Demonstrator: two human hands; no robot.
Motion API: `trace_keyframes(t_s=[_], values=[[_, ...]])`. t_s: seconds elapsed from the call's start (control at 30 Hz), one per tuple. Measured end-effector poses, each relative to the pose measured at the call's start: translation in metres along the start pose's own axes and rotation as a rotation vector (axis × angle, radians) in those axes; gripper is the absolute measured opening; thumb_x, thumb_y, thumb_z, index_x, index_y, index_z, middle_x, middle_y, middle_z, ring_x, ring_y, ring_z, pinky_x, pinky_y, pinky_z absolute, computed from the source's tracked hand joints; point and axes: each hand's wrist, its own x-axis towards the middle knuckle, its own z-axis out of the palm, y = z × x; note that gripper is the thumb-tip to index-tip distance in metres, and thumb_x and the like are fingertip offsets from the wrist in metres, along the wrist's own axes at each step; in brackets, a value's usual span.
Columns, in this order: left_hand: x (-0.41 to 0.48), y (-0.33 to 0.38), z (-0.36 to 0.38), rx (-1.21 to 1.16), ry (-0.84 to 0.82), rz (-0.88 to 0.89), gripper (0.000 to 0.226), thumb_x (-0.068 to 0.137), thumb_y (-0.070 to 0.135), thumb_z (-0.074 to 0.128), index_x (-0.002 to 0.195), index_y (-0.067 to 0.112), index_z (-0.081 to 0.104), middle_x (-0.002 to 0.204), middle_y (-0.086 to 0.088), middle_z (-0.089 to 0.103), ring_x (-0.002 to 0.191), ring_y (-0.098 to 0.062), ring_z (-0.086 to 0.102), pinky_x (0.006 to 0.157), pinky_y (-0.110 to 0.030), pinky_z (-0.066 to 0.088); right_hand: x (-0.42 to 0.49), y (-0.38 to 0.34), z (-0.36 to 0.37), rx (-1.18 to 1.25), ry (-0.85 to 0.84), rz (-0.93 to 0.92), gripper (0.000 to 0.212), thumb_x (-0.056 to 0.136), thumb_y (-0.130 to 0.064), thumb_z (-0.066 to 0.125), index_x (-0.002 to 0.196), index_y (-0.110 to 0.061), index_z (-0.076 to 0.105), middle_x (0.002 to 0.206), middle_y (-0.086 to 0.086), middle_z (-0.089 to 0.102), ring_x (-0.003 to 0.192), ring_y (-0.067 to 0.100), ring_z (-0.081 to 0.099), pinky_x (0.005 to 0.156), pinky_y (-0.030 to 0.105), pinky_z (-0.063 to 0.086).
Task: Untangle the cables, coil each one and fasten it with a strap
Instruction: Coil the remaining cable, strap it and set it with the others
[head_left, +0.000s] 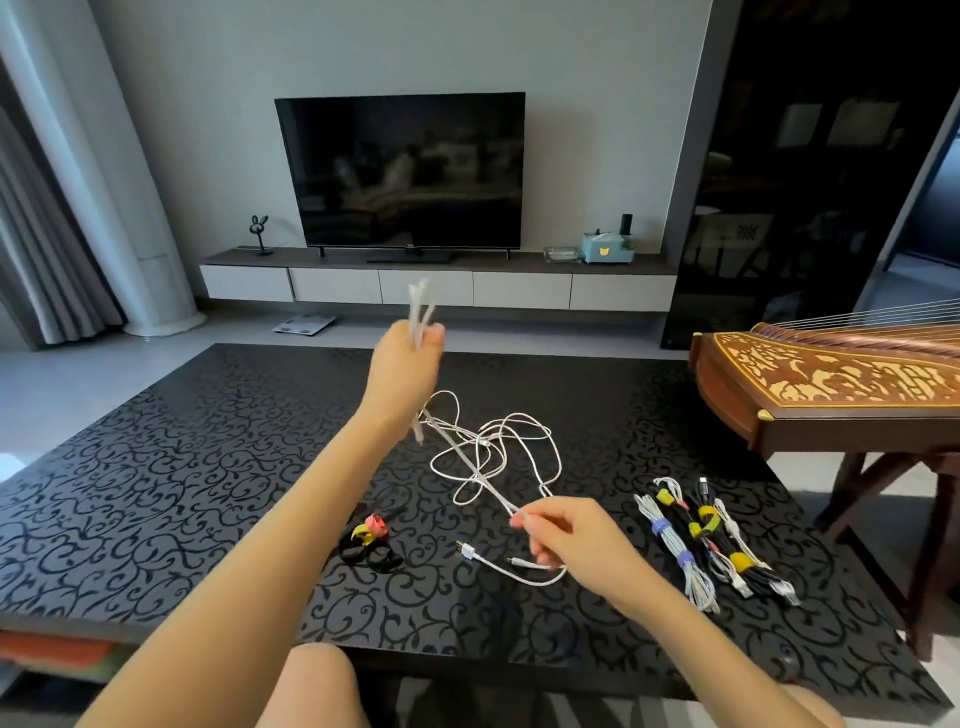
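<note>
My left grip (410, 345) is closed on folded white cable (418, 306), raised above the table (156, 441). Right grip (558, 530) pinches the same taut strand near the front edge. Loose tangle (498, 452) lies mid-table; spare straps (369, 540) front-left, strapped bundles (711, 540) toward the right edge.

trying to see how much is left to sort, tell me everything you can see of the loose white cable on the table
The thin white cable lies in a loose tangle of overlapping loops on the glossy black patterned table. The left hand holds a folded bunch raised above the table, blurred. The right hand pinches a taut strand between its fingers. A white plug end rests on the table by that hand. No strap is on it.
</note>
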Motion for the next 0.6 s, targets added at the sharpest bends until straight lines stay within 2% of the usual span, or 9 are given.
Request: trace_keyframes(t_s=[0.07, 0.13, 0.2, 0.27, 0.33, 0.4, 0.47, 0.53, 0.6], values=[[-0.009, -0.005, 0.005, 0.246, -0.133, 0.000, 0.032, 0.093, 0.039, 0.051, 0.076, 0.013, 0.044, 0.060, 0.002, 0.043, 0.051, -0.013, 0.039, 0.057, -0.029, 0.037, 0.004, -0.001, -0.012, -0.528, 0.097, -0.259, 0.019, 0.094, -0.022, 0.054, 0.090, -0.021, 0.072, 0.073, -0.004, 0.061, 0.072, 0.011, 0.057, 0.070, 0.025, 0.045], [-0.021, -0.007, 0.013, 0.286, -0.326, -0.081, 0.051, 0.088, 0.060, 0.048, 0.097, 0.010, 0.051, 0.066, 0.003, 0.046, 0.054, -0.010, 0.041, 0.053, -0.027, 0.033, 0.007, -0.012, -0.019, -0.770, 0.133, -0.539, 0.026, 0.089, -0.034, 0.051, 0.084, -0.022, 0.073, 0.069, -0.004, 0.056, 0.069, 0.011, 0.051, 0.064, 0.020, 0.035], [-0.032, -0.005, 0.020, 0.212, -0.556, -0.203, 0.080, 0.075, 0.084, 0.036, 0.103, 0.010, 0.052, 0.062, 0.006, 0.037, 0.049, -0.008, 0.031, 0.047, -0.025, 0.024, 0.010, -0.029, -0.024, -0.764, 0.097, -0.676, 0.030, 0.085, -0.036, 0.049, 0.079, -0.018, 0.071, 0.066, -0.002, 0.053, 0.067, 0.009, 0.044, 0.062, 0.020, 0.031], [-0.043, -0.008, 0.027, 0.050, -0.741, -0.341, 0.085, 0.059, 0.092, 0.029, 0.089, 0.015, 0.049, 0.060, 0.005, 0.030, 0.050, -0.009, 0.023, 0.049, -0.024, 0.017, 0.013, -0.048, -0.032, -0.740, 0.130, -0.729, 0.027, 0.083, -0.034, 0.054, 0.076, -0.011, 0.067, 0.067, -0.002, 0.055, 0.069, 0.009, 0.041, 0.064, 0.019, 0.030], [-0.050, -0.012, 0.031, -0.051, -0.845, -0.382, 0.080, 0.051, 0.093, 0.032, 0.077, 0.019, 0.045, 0.061, 0.006, 0.032, 0.052, -0.010, 0.023, 0.049, -0.023, 0.017, 0.013, -0.061, -0.040, -0.678, 0.209, -0.674, 0.021, 0.083, -0.028, 0.063, 0.076, -0.009, 0.059, 0.068, -0.006, 0.050, 0.065, 0.008, 0.038, 0.062, 0.018, 0.029], [-0.056, -0.019, 0.032, -0.041, -0.914, -0.315, 0.070, 0.063, 0.084, 0.048, 0.077, 0.016, 0.043, 0.062, 0.005, 0.031, 0.056, -0.011, 0.023, 0.051, -0.024, 0.019, 0.013, -0.067, -0.043, -0.597, 0.197, -0.577, 0.019, 0.084, -0.019, 0.068, 0.081, -0.009, 0.053, 0.070, -0.004, 0.050, 0.064, 0.007, 0.040, 0.061, 0.021, 0.031], [-0.061, -0.022, 0.031, -0.014, -1.032, -0.211, 0.048, 0.079, 0.046, 0.072, 0.091, 0.006, 0.050, 0.062, 0.006, 0.033, 0.057, -0.010, 0.028, 0.053, -0.025, 0.023, 0.012, -0.068, -0.040, -0.554, 0.164, -0.524, 0.019, 0.084, -0.018, 0.068, 0.088, -0.010, 0.051, 0.076, -0.001, 0.055, 0.068, 0.010, 0.047, 0.063, 0.024, 0.035], [-0.064, -0.023, 0.029, 0.012, -1.078, -0.192, 0.033, 0.082, 0.014, 0.071, 0.105, -0.001, 0.052, 0.063, 0.006, 0.038, 0.056, -0.009, 0.035, 0.052, -0.022, 0.031, 0.013, -0.066, -0.037, -0.554, 0.147, -0.512, 0.022, 0.085, -0.020, 0.067, 0.100, -0.013, 0.053, 0.082, 0.001, 0.057, 0.074, 0.014, 0.051, 0.068, 0.025, 0.041], [-0.066, -0.023, 0.029, 0.016, -1.041, -0.177, 0.014, 0.088, 0.005, 0.062, 0.098, 0.003, 0.052, 0.068, 0.002, 0.042, 0.056, -0.007, 0.040, 0.053, -0.020, 0.037, 0.016, -0.062, -0.037, -0.594, 0.137, -0.497, 0.030, 0.086, -0.021, 0.067, 0.113, -0.016, 0.055, 0.085, 0.000, 0.057, 0.078, 0.015, 0.053, 0.073, 0.026, 0.043]])
